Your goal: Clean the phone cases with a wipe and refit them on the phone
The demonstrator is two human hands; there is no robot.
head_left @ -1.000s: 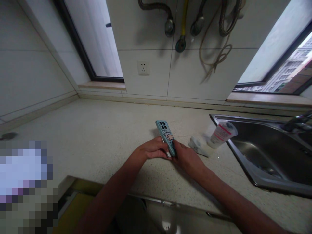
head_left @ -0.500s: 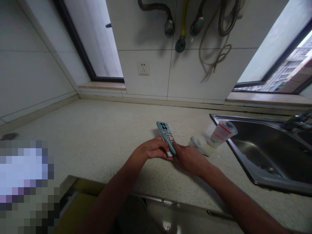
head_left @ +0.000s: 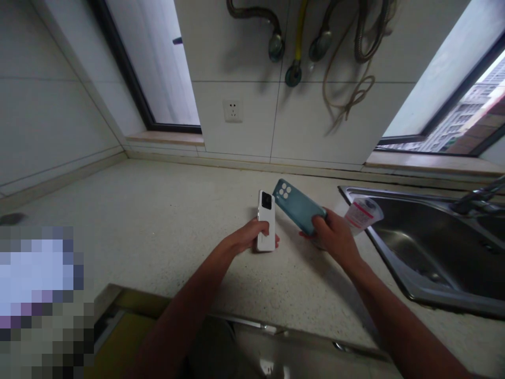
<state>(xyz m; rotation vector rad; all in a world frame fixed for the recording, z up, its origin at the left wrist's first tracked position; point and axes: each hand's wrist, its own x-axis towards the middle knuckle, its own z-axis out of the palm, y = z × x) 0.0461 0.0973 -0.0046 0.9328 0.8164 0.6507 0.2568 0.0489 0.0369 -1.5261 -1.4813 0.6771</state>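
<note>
A white smartphone (head_left: 267, 213) with a black camera block faces back-side up, and my left hand (head_left: 252, 235) is closed around its lower half, thumb across the back. To its right, a teal phone case (head_left: 298, 205) tilts toward the upper left, its plain inner side and round camera holes showing. My right hand (head_left: 333, 234) grips the lower right end of the case with the thumb inside. Phone and case are apart, their upper ends close together, above the pale speckled countertop (head_left: 189, 221).
A clear plastic cup (head_left: 362, 213) with red print leans on the rim of the steel sink (head_left: 394, 284) at right. A faucet (head_left: 481, 197) stands behind it. On the back wall are a power socket (head_left: 233, 111) and hanging hoses (head_left: 299, 31). An open drawer (head_left: 130, 316) is below left.
The phone has come out of its case. My right hand has moved right with the case, now turned to show its inside, while my left hand keeps the bare phone.
</note>
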